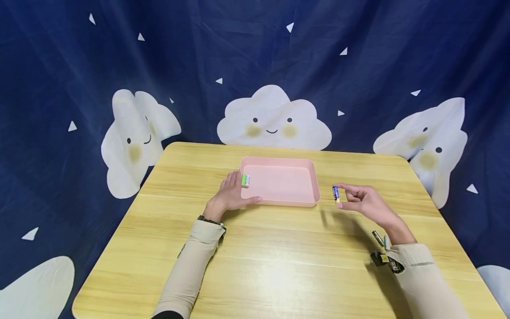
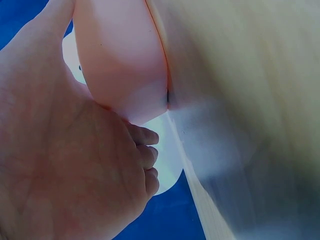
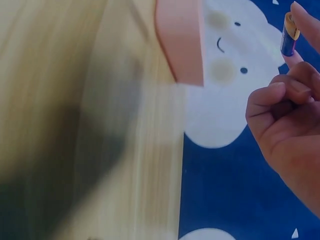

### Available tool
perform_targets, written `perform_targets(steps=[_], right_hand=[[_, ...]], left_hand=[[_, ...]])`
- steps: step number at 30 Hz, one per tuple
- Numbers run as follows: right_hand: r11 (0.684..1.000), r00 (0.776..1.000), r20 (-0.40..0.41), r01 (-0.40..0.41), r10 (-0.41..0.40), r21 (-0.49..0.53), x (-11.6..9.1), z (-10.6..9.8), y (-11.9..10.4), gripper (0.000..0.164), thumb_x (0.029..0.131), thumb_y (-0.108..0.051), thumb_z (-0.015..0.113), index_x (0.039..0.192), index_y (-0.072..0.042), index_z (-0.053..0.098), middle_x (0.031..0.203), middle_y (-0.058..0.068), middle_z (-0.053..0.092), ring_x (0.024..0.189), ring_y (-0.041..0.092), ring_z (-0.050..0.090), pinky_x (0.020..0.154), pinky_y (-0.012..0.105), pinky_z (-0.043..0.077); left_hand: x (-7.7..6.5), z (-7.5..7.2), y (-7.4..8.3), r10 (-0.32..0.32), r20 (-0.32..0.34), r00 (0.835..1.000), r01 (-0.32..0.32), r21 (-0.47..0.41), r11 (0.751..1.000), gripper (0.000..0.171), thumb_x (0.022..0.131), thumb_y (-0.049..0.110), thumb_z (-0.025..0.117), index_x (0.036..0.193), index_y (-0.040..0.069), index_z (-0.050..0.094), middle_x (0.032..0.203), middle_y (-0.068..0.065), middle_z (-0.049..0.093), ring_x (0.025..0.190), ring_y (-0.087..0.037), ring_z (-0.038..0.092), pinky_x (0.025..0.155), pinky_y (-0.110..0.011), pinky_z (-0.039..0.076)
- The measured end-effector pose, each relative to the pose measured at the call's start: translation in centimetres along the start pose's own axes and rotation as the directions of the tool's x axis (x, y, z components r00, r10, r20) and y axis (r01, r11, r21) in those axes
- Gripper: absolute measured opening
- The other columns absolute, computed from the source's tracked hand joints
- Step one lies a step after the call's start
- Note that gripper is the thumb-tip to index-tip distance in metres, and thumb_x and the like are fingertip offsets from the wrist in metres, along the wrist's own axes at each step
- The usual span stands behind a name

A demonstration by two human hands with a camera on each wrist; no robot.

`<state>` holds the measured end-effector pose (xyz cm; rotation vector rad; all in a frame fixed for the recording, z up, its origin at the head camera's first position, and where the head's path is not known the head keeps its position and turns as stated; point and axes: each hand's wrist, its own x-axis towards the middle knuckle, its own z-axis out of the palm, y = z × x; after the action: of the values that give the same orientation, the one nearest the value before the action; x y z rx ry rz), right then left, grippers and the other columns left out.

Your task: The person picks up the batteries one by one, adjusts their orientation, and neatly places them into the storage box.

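A blue battery with a yellowish end (image 1: 336, 193) is pinched between the thumb and index finger of my right hand (image 1: 368, 204), held up just right of the pink tray (image 1: 287, 204). In the right wrist view the battery (image 3: 289, 36) sits between the two fingertips, with the other fingers curled toward the palm. My left hand (image 1: 231, 195) lies against the tray's near left corner, its fingers straight along the left side and its thumb by the front rim. Inside the tray, near those fingers, green and white batteries (image 1: 245, 180) lie side by side at the left wall.
On the wooden table (image 1: 279, 248), a dark battery (image 1: 378, 238) and a pale one (image 1: 387, 242) lie beside my right forearm. A dark wrist device (image 1: 384, 258) sits at the right cuff. Behind the table hangs a blue curtain (image 1: 255, 53) with white clouds.
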<state>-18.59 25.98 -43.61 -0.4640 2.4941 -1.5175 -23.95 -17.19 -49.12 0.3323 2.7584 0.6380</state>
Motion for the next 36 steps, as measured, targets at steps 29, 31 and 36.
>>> perform_targets(steps=[29,31,36], right_hand=[[0.943,0.999,0.042,-0.044,0.032,0.329,6.7,5.9,-1.9,0.072,0.089,-0.002,0.077,0.154,-0.001,0.046,0.058,-0.009,0.027,0.052,0.007,0.031,0.052,0.024,0.033],[0.936,0.998,0.052,-0.06,0.045,0.347,7.1,6.4,-2.0,0.072,0.089,-0.002,0.078,0.154,-0.005,0.048,0.057,-0.01,0.029,0.052,0.007,0.031,0.052,0.022,0.036],[0.918,0.994,0.08,-0.096,0.07,0.386,8.1,7.4,-2.5,0.071,0.089,-0.003,0.077,0.154,-0.008,0.049,0.056,-0.011,0.029,0.048,0.006,0.029,0.05,0.028,0.019]], left_hand=[[-0.1,0.0,0.1,0.0,-0.012,1.0,0.0,0.004,1.0,0.132,0.084,0.082,0.057,0.164,0.0,-0.008,0.175,-0.021,-0.006,0.163,-0.038,-0.007,0.134,-0.054,0.004],[-0.1,0.0,0.1,0.001,-0.011,1.0,-0.001,0.001,1.0,0.132,0.084,0.082,0.057,0.164,0.0,-0.009,0.175,-0.022,-0.006,0.163,-0.038,-0.007,0.134,-0.054,0.004],[-0.1,0.0,0.1,0.003,-0.007,1.0,-0.003,0.003,1.0,0.132,0.084,0.083,0.056,0.164,0.0,-0.009,0.174,-0.022,-0.006,0.163,-0.038,-0.007,0.134,-0.054,0.004]])
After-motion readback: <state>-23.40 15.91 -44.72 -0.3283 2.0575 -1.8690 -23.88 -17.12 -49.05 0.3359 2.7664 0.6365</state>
